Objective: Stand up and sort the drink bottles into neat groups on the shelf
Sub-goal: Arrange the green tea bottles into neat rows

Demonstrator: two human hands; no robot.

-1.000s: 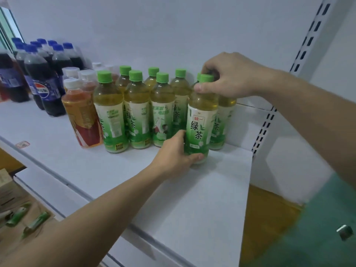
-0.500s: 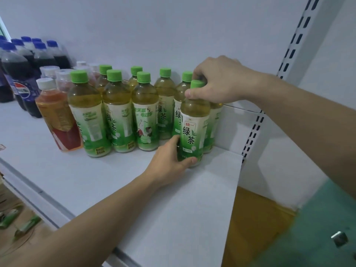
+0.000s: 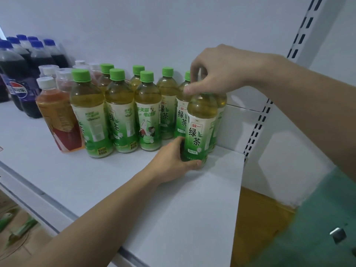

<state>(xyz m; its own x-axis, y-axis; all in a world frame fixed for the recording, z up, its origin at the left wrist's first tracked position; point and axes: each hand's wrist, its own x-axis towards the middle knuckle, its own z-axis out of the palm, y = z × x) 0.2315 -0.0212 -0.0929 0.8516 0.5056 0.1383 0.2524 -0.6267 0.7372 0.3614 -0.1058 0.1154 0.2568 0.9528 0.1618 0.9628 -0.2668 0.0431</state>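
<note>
A green tea bottle (image 3: pixel 200 120) stands upright at the right end of a group of several green-capped tea bottles (image 3: pixel 119 110) on the white shelf (image 3: pixel 192 199). My right hand (image 3: pixel 221 70) grips its cap from above, hiding the cap. My left hand (image 3: pixel 173 160) holds its base, thumb across the front. Left of the green group stand orange tea bottles with white caps (image 3: pixel 57 116), and further left dark cola bottles with blue caps (image 3: pixel 23 74).
The shelf's right edge (image 3: pixel 238 189) ends at a slotted white upright (image 3: pixel 256 128); yellow floor shows beyond. A lower shelf (image 3: pixel 17 228) at bottom left holds lying green items. The white back wall is close behind the bottles.
The view has shifted a little; both hands keep their hold on the same green tea bottle, which stays upright at the right end of the row.
</note>
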